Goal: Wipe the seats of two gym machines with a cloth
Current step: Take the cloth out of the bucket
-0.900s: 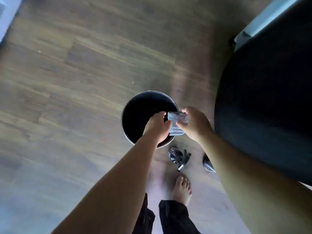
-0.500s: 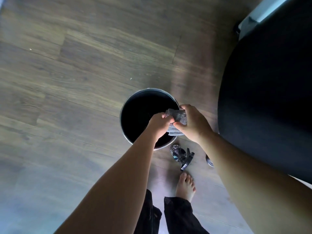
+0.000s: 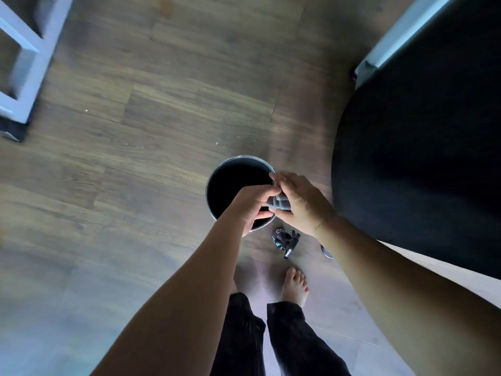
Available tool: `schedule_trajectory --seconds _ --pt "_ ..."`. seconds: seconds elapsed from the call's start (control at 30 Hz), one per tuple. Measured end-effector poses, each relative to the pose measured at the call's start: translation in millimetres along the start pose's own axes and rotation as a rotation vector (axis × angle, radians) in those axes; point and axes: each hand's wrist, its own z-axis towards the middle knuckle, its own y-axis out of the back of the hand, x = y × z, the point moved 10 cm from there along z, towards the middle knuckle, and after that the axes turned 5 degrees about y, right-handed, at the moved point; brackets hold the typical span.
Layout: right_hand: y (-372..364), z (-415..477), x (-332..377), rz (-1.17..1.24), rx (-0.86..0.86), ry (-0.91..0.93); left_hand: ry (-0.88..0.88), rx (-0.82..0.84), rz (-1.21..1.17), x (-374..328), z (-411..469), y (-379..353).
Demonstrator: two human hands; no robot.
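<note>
Over the bucket: both hands met above its near-right rim, the cloth bunched between them.
Cloth (image 3: 279, 202): small, grey, crumpled; only a patch showed between the 2 hands, held in the air above the bucket's edge, apart from the seat.
Left hand (image 3: 253, 204): fingers curled round the cloth's left side, thumb under it; clenched on the cloth.
Right hand (image 3: 301, 202): fingers folded over the cloth's top and right side; also clenched on it.
Bucket (image 3: 217, 169): round, metal-rimmed, dark inside; it stood on the floor just ahead of the feet. Whether it held water could not be told, the inside being too dark.
Spray bottle (image 3: 284, 240): dark, lying on its side on the floor, just beside the bucket's near edge, under the right wrist.
Seat (image 3: 420, 158): large black pad at the right, well apart from the hands, with a pale frame bar along its upper left edge.
Frame (image 3: 24, 69): pale metal bars at the far left, blurred.
Floor (image 3: 135, 131): wood-look planks.
Foot (image 3: 295, 286): 1 bare foot showed near the bottle, black trouser legs below it.
</note>
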Motion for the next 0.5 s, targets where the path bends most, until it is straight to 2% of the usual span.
schedule_trajectory --seconds 0.17,0.3,0.5 --pt "89.2 -38.7 54.8 0.081 -0.063 -0.11 0.028 -0.02 0.173 -28.6 -114.8 -19.2" --pt "171.0 -83.7 103.0 0.132 -0.191 -0.197 -0.042 -0.053 0.449 -50.4 -209.1 -37.6" --pt "255.2 -160.2 167.6 0.143 -0.283 -0.293 -0.313 -0.29 1.19 -81.1 -338.7 -55.2"
